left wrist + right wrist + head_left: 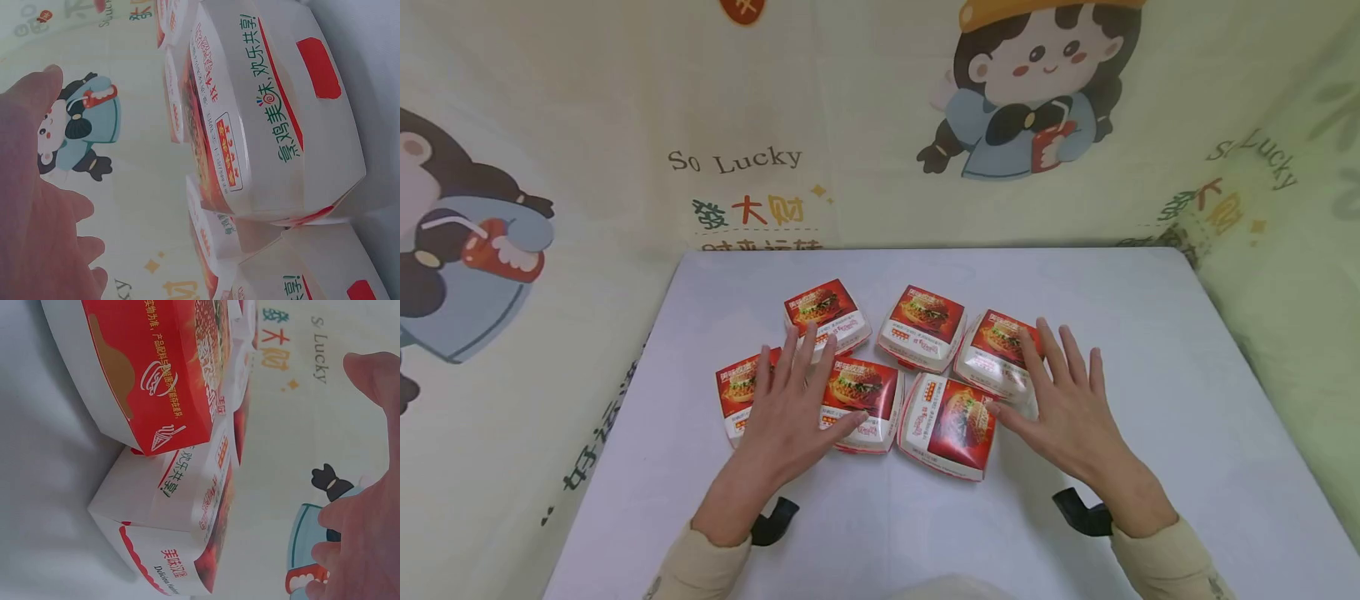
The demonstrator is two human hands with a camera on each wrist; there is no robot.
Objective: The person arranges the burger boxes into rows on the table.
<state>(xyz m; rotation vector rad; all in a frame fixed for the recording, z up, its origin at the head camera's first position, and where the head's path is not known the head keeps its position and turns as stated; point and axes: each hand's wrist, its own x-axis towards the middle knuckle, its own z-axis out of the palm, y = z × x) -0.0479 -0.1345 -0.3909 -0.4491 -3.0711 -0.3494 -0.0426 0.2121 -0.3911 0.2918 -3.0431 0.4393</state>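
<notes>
Several red-and-white paper burger boxes sit together on the white table. In the head view my left hand (790, 421) is spread above the front left box (739, 392) and partly covers the front middle box (861, 404). My right hand (1071, 421), fingers also spread, is over the right side of the back right box (996, 350). Its thumb is near the front right box (951, 425), which is turned sideways. Behind are a back left box (831, 317) and a back middle box (922, 327). Both wrist views show a gap between hand and boxes.
The white tabletop (1150, 333) ends at a cream cloth backdrop (865, 125) printed with cartoon figures and lettering. The cloth also hangs along both sides. A black strap piece (775, 522) is at the left wrist, another black strap piece (1081, 512) at the right.
</notes>
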